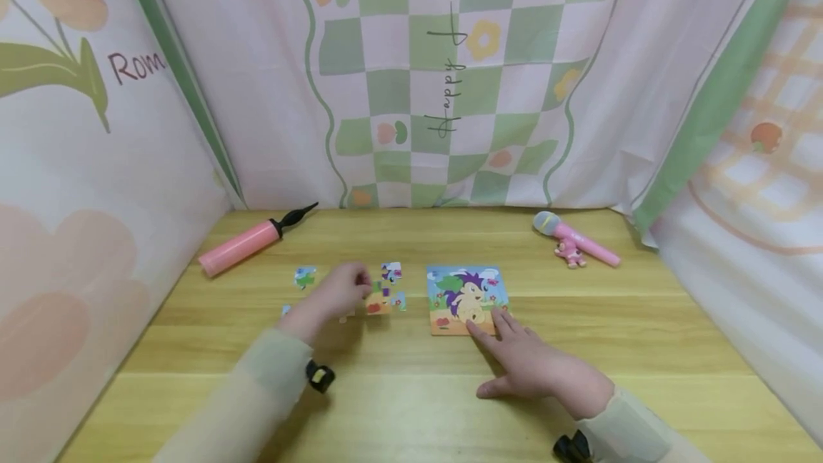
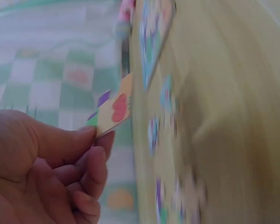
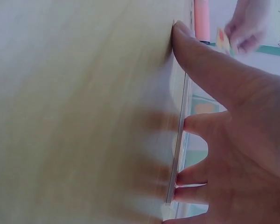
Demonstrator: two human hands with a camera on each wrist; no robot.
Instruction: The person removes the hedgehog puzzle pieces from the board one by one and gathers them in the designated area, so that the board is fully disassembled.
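Left hand (image 1: 341, 295) pinches a puzzle piece (image 2: 113, 110) just above the loose pieces (image 1: 392, 288). Right hand (image 1: 534, 366), fingers spread, steadies the puzzle board (image 1: 464, 299). Best carry the piece level, match its edges, then press flat.

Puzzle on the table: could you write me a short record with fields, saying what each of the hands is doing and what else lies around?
Left hand: pinches one puzzle piece, lifted off the table
Right hand: fingers straight, resting on the near edge of the puzzle board
Loose pieces: scattered left of the board
Table: light wood
Far left: pink pump with black nozzle
Far right: pink toy microphone
Backdrop: patterned cloth on three sides
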